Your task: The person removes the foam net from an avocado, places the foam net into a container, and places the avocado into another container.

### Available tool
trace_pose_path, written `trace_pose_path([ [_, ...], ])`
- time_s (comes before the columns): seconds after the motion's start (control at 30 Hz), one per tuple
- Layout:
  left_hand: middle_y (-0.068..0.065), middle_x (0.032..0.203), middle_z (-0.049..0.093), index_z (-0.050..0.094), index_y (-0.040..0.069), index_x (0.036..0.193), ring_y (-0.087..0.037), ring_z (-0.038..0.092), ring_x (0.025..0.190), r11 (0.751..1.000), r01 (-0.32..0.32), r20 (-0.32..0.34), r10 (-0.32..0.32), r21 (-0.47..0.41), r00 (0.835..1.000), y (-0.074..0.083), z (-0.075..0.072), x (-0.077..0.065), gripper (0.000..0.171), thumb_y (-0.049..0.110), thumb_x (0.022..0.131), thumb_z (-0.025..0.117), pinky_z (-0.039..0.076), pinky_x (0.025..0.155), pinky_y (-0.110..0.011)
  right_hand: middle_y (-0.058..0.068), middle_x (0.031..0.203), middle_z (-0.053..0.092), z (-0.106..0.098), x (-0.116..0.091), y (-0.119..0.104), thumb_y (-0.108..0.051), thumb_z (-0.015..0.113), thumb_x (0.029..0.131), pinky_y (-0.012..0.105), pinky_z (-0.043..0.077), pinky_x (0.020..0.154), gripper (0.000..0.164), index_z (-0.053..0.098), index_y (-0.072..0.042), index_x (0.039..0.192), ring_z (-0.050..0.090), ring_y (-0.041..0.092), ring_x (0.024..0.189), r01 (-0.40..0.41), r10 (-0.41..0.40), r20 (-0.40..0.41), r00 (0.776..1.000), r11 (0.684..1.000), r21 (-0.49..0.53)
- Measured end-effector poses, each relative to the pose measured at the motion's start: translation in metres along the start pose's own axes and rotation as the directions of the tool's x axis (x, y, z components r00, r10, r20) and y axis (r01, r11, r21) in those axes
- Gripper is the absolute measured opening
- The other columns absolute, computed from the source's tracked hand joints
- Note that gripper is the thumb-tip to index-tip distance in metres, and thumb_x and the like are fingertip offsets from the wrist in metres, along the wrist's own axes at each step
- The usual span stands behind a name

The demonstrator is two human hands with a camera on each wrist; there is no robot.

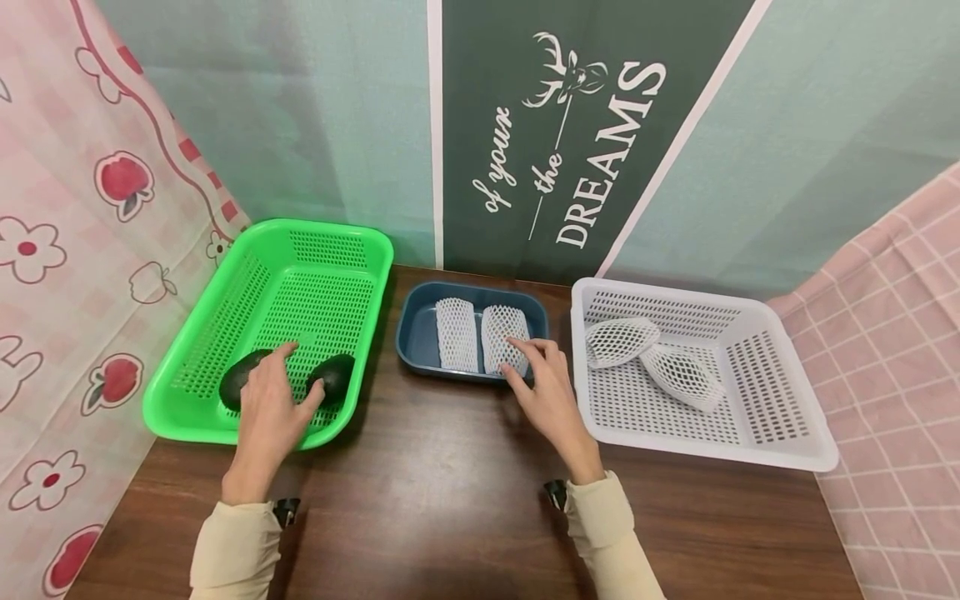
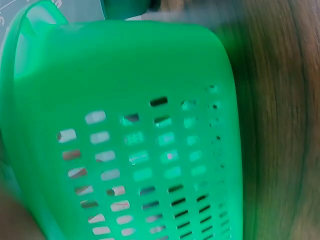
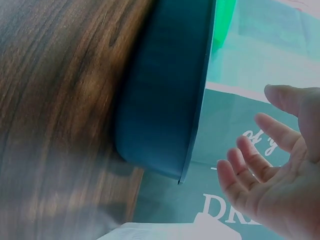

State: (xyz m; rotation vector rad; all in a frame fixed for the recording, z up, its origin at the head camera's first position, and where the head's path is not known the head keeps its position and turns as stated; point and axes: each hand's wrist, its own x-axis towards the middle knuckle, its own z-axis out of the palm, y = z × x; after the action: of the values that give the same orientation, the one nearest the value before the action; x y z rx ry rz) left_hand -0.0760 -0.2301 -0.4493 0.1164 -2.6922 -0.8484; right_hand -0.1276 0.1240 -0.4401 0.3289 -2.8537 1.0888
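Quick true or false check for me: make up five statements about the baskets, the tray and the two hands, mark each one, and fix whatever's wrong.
1. Two dark fruits lie in the green basket. True.
2. The blue tray stands between the green basket and the white basket. True.
3. Both hands are over the green basket. False: the left hand is there, but the right hand is at the blue tray.
4. Two white nets lie side by side in the blue tray. True.
5. The white basket holds four white nets. False: it holds two.
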Motion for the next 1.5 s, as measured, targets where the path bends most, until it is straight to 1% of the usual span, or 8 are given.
trace_pose_path([
  [0.17, -0.032, 0.131, 0.053, 0.044, -0.006, 0.139, -0.053, 0.046, 0.120, 0.997, -0.073, 0.018, 0.074, -0.038, 0.997, 0.006, 0.008, 0.002, 0.064, 0.008, 0.084, 0.074, 0.037, 0.091, -0.070, 0.017, 0.130, 0.050, -0.003, 0.000, 0.001, -0.025, 0.065, 0.096, 0.050, 0.042, 0.098, 0.044, 0.059, -0.012, 0.138, 0.046, 0.034, 0.119, 0.005, -0.005, -0.003, 1.000, 1.000, -0.005],
  [0.3, -0.031, 0.132, 0.053, 0.045, -0.007, 0.138, -0.051, 0.047, 0.122, 0.987, -0.137, 0.025, 0.140, -0.086, 0.990, 0.012, 0.016, 0.005, 0.063, 0.008, 0.083, 0.073, 0.037, 0.096, -0.067, 0.017, 0.128, 0.050, -0.007, 0.002, 0.003, -0.024, 0.066, 0.096, 0.049, 0.041, 0.097, 0.044, 0.059, -0.010, 0.137, 0.046, 0.033, 0.119, 0.013, -0.013, -0.011, 1.000, 1.000, -0.002],
  [0.47, -0.030, 0.131, 0.055, 0.045, -0.007, 0.137, -0.048, 0.049, 0.121, 0.967, -0.230, 0.025, 0.234, -0.108, 0.972, 0.018, 0.025, 0.007, 0.068, 0.007, 0.079, 0.078, 0.038, 0.102, -0.061, 0.018, 0.130, 0.050, -0.013, 0.003, 0.005, -0.025, 0.065, 0.096, 0.047, 0.042, 0.093, 0.044, 0.059, -0.009, 0.137, 0.047, 0.033, 0.120, 0.009, -0.009, -0.015, 1.000, 1.000, -0.004],
  [0.6, -0.028, 0.130, 0.057, 0.045, -0.008, 0.137, -0.045, 0.052, 0.119, 0.954, -0.284, 0.049, 0.290, -0.099, 0.956, 0.024, 0.031, 0.006, 0.071, 0.007, 0.077, 0.081, 0.042, 0.101, -0.058, 0.018, 0.130, 0.050, -0.017, 0.005, 0.006, -0.025, 0.065, 0.097, 0.043, 0.042, 0.086, 0.045, 0.058, -0.009, 0.138, 0.048, 0.032, 0.116, -0.007, 0.007, -0.007, 1.000, 1.000, -0.003],
  [0.67, -0.026, 0.131, 0.057, 0.046, -0.007, 0.137, -0.043, 0.052, 0.120, 0.950, -0.291, 0.070, 0.300, -0.111, 0.951, 0.027, 0.032, 0.005, 0.071, 0.008, 0.077, 0.081, 0.042, 0.101, -0.057, 0.018, 0.130, 0.049, -0.019, 0.005, 0.006, -0.025, 0.065, 0.096, 0.043, 0.042, 0.085, 0.046, 0.057, -0.009, 0.138, 0.048, 0.031, 0.114, -0.009, 0.009, -0.004, 1.000, 1.000, 0.000],
  [0.9, -0.020, 0.135, 0.057, 0.044, 0.000, 0.140, -0.040, 0.049, 0.125, 0.952, -0.259, 0.137, 0.281, -0.161, 0.950, 0.034, 0.034, 0.002, 0.074, 0.012, 0.078, 0.082, 0.041, 0.103, -0.058, 0.019, 0.133, 0.048, -0.029, 0.006, 0.009, -0.027, 0.065, 0.097, 0.053, 0.039, 0.100, 0.047, 0.056, -0.009, 0.139, 0.044, 0.033, 0.125, -0.023, 0.023, -0.010, 1.000, 1.000, 0.001],
  [1.13, -0.020, 0.134, 0.058, 0.045, 0.000, 0.140, -0.040, 0.048, 0.125, 0.947, -0.268, 0.123, 0.291, -0.176, 0.949, 0.032, 0.035, 0.001, 0.075, 0.012, 0.077, 0.084, 0.042, 0.103, -0.057, 0.020, 0.135, 0.047, -0.044, 0.004, 0.015, -0.028, 0.063, 0.098, 0.055, 0.037, 0.105, 0.049, 0.053, -0.009, 0.142, 0.043, 0.036, 0.128, -0.060, 0.060, -0.021, 0.998, 0.998, 0.009],
  [1.5, -0.022, 0.135, 0.057, 0.046, -0.003, 0.139, -0.041, 0.048, 0.125, 0.944, -0.276, 0.113, 0.299, -0.179, 0.948, 0.029, 0.036, 0.002, 0.073, 0.006, 0.076, 0.083, 0.042, 0.103, -0.057, 0.025, 0.135, 0.048, -0.070, 0.003, 0.037, -0.022, 0.063, 0.097, 0.056, 0.039, 0.098, 0.047, 0.054, -0.005, 0.140, 0.045, 0.040, 0.125, -0.072, 0.072, -0.095, 0.993, 0.997, 0.001],
])
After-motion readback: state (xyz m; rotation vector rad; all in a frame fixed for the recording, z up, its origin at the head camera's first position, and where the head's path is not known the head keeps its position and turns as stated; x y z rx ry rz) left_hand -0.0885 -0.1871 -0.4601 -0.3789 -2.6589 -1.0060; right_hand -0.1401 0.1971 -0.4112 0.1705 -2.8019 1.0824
